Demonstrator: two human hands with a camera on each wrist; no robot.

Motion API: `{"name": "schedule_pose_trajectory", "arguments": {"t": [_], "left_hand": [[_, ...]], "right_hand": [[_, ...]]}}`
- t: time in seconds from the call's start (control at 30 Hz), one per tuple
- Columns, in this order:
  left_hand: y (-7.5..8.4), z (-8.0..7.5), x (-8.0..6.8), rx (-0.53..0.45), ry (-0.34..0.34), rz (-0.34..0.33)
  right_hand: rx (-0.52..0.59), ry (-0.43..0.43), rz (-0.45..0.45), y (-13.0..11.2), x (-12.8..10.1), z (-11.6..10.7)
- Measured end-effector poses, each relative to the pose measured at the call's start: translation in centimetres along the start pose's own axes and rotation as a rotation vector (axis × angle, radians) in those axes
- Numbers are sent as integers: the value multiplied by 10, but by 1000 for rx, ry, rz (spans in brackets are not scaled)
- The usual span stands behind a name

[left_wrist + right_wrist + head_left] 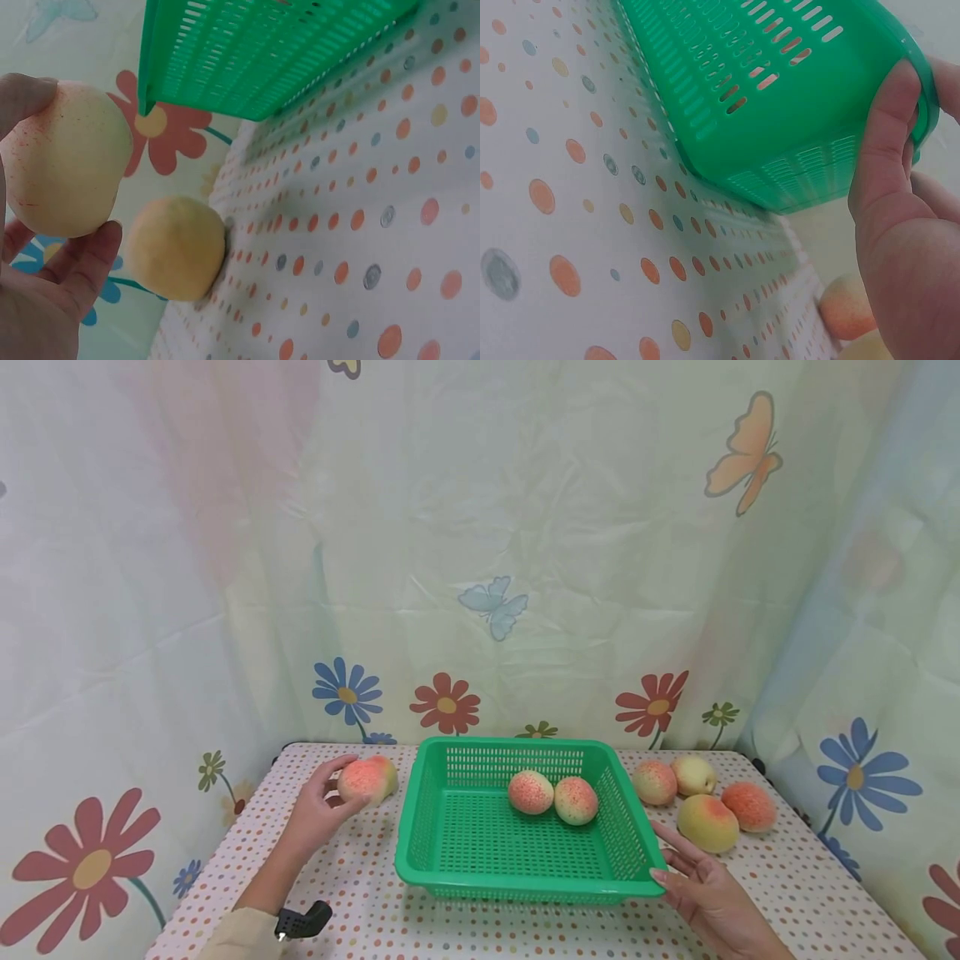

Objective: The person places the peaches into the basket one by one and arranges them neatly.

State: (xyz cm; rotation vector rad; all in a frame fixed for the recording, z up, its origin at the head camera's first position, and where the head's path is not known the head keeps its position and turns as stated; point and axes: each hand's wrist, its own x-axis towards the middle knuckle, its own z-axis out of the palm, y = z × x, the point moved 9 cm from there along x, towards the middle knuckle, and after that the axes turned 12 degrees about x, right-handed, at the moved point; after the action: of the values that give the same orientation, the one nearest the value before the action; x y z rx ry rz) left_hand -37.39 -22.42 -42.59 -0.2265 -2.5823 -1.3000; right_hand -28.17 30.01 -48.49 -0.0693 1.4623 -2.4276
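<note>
A small curtained-off booth is shown, its table covered by a dotted cloth (360,877) and closed in at left, far side and right by a pale curtain (570,485) printed with flowers (446,704) and butterflies (745,453). The kind of building around it cannot be told.

Enclosed on three sides by a pale, creased curtain (570,527). Printed low with red flowers (92,868) and blue flowers (347,692), higher up with an orange butterfly (748,456) and a blue butterfly (497,608). Furnished with a table (375,868) under a white, dotted cloth (495,933). Lit softly.
</note>
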Motion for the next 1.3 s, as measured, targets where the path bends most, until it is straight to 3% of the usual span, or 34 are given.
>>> {"name": "schedule_pose_trajectory", "arguments": {"t": [0.47,0.97,1.3], "left_hand": [[30,4,4,-14,4,93],[52,17,15,-104,-65,68],[63,30,24,-114,-95,31]], "right_hand": [[15,-24,-3,0,-1,2],[17,-52,-11,-1,-1,3],[4,18,1,-1,-1,0]]}}
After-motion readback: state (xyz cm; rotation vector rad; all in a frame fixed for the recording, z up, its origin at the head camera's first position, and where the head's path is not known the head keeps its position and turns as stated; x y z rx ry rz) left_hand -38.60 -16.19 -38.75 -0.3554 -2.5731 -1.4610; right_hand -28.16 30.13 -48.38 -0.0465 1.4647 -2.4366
